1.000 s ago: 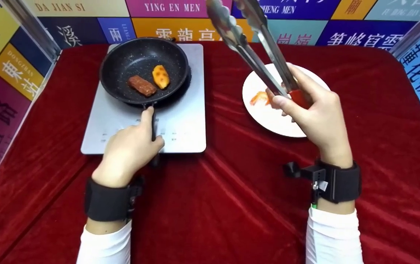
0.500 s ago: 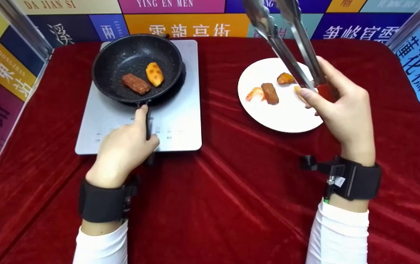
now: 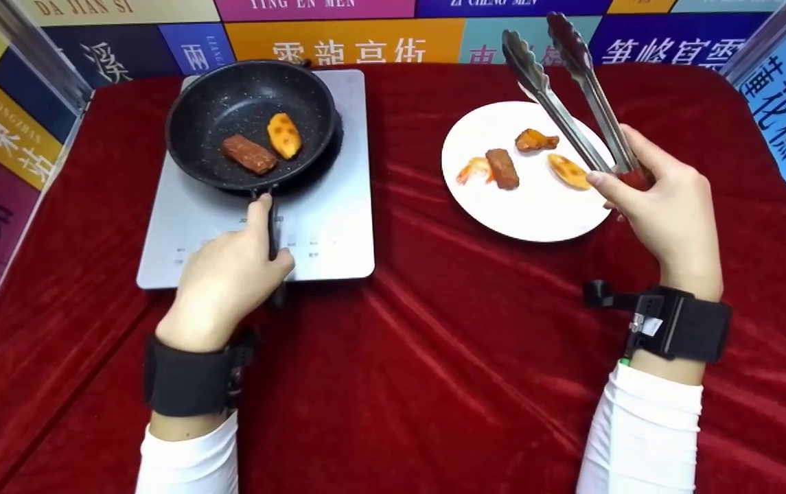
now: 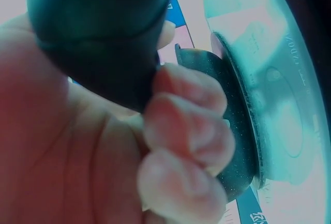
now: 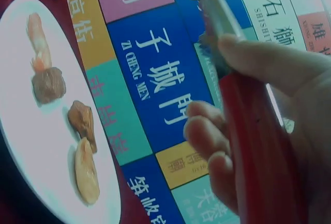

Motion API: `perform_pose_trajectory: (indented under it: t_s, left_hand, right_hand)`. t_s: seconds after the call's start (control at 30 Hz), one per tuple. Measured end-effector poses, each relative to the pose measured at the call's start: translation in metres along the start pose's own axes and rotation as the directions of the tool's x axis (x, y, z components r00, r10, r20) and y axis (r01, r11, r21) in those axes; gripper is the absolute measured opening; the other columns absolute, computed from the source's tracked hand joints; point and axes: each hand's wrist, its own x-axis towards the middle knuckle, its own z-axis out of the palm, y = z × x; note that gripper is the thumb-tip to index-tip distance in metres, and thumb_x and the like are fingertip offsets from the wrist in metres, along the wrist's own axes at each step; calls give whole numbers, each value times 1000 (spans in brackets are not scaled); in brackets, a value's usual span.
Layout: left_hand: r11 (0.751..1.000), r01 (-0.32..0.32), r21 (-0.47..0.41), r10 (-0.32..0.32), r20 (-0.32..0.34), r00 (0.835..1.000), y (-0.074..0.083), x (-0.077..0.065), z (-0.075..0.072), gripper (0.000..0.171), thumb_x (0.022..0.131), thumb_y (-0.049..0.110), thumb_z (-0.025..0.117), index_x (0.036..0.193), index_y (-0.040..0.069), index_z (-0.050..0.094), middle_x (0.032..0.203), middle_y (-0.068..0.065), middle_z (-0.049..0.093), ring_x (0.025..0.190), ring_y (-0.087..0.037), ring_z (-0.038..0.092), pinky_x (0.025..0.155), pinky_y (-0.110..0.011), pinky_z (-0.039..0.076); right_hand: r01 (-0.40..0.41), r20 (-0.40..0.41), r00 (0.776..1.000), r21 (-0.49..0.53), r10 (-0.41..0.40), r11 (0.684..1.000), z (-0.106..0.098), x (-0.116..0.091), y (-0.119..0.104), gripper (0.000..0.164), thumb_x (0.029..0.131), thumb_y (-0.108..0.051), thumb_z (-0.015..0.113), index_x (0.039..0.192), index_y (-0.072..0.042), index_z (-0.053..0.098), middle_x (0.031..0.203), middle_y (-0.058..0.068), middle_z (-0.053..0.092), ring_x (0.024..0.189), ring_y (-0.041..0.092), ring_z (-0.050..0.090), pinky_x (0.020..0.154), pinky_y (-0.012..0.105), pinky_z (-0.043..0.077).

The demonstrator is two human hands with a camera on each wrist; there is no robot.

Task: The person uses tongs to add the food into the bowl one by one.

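Left hand [image 3: 229,278] grips pan handle [image 3: 273,232] — right hand [image 3: 681,209]: tongs [image 3: 607,116], seemingly above plate [image 3: 528,218].

The left hand [image 3: 231,274] grips a black pan [image 3: 245,113] over the hotplate's [image 3: 331,233] far-left corner, 2 food pieces [image 3: 248,153] inside; the right hand [image 3: 677,206] holds spread steel tongs [image 3: 607,116] over the plate's [image 3: 537,213] far-right edge.

I watched the right grip [image 3: 681,209] carry the tongs [image 3: 609,123] rightward across the plate [image 3: 530,218], uncovering the brown bar [image 3: 502,169], drumstick [image 3: 535,140] and yellow wedge [image 3: 569,171].
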Motion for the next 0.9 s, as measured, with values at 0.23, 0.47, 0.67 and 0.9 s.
perform_pose_trajectory:
  t_s: [0.23,0.47,0.67,0.9]
  left_hand:
    - [1000,-6,-2,6,0,1000,-1,-1,1,72,81,29,46,142,8,16,58,-11,53,46,-26,47,40,-36,31]
    - [1000,-17,-5,17,-30,999,-1,0,-1,70,80,27,46,141,6,19,58,-11,53,46,-26,47,40,-37,31]
    - [1000,-8,-13,8,-2,1000,-2,-1,1,71,81,29,46,142,7,17,62,-12,54,48,-26,48,42,-36,32]
    - [1000,-8,-8,8,-11,1000,-1,0,-1,71,81,29,47,142,7,18,61,-12,54,48,-27,48,42,-37,32]
  right_hand:
    - [-97,88,990,-142,111,985,-4,1,17,55,75,-48,64,127,-39,48,73,4,61,57,11,55,58,23,37]
    - [-170,199,958,-186,207,968,-3,5,23,59,75,-50,62,129,-32,48,86,5,62,55,13,59,54,23,42]
    - [-227,222,938,-190,267,955,0,4,30,56,75,-52,61,125,-29,52,68,7,62,54,17,58,47,28,43]
    - [-254,271,913,-209,306,944,4,5,35,64,75,-55,59,127,-20,49,80,11,61,60,22,60,50,30,43]
